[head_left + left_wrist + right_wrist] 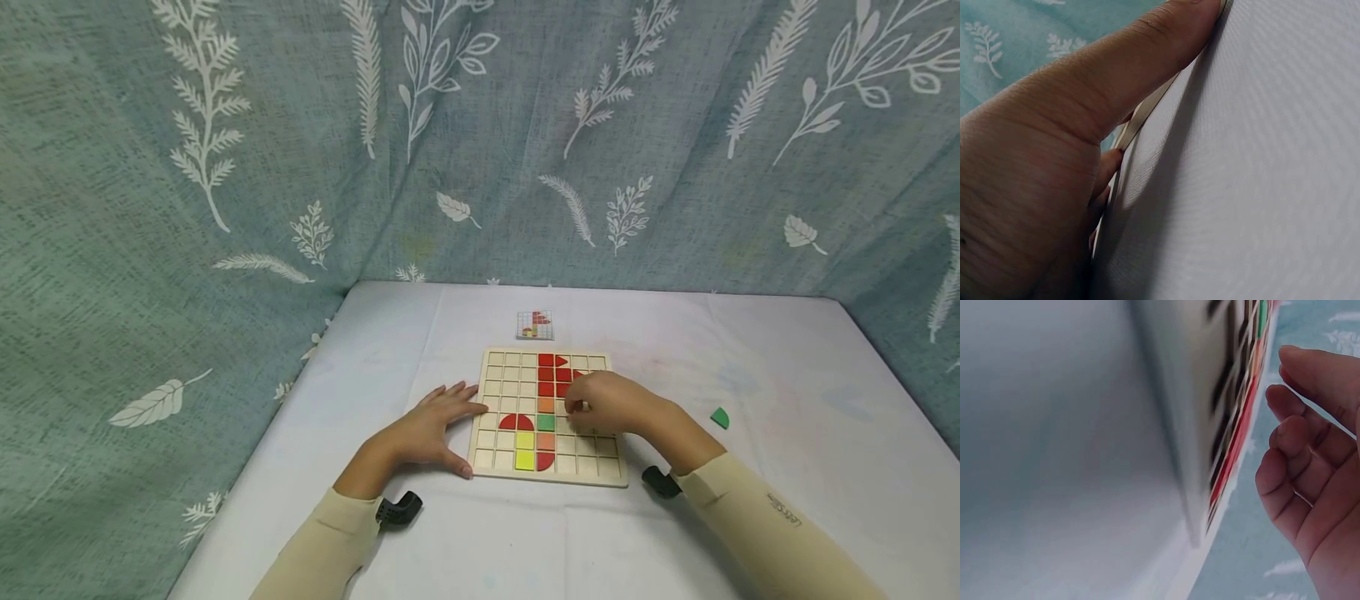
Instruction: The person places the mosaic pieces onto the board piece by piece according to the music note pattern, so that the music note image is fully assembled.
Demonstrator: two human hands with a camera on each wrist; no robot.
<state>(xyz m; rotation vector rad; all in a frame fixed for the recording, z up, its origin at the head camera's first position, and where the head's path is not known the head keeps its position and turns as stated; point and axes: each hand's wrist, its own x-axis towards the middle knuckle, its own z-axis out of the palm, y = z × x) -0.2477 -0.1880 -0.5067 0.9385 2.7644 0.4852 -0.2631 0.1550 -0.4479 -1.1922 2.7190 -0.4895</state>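
A wooden grid board [594,468] lies on the white table, with red, orange, green and yellow pieces in several cells. My left hand [431,427] rests at the board's left side, fingers spread and fingertips touching the edge. In the left wrist view its thumb [1147,53] lies along the board's near edge. Over the right half of the board hovers my right hand [617,403], hiding some cells. In the right wrist view this hand [1316,456] has loosely bent fingers, and no piece shows between them. A green square [545,422] sits in a cell left of it.
A small pattern card [535,325] with a coloured grid picture lies beyond the board. One green quarter-circle piece [720,417] is on the table to the right of my right hand. Leaf-patterned cloth [480,150] hangs behind and beside the table.
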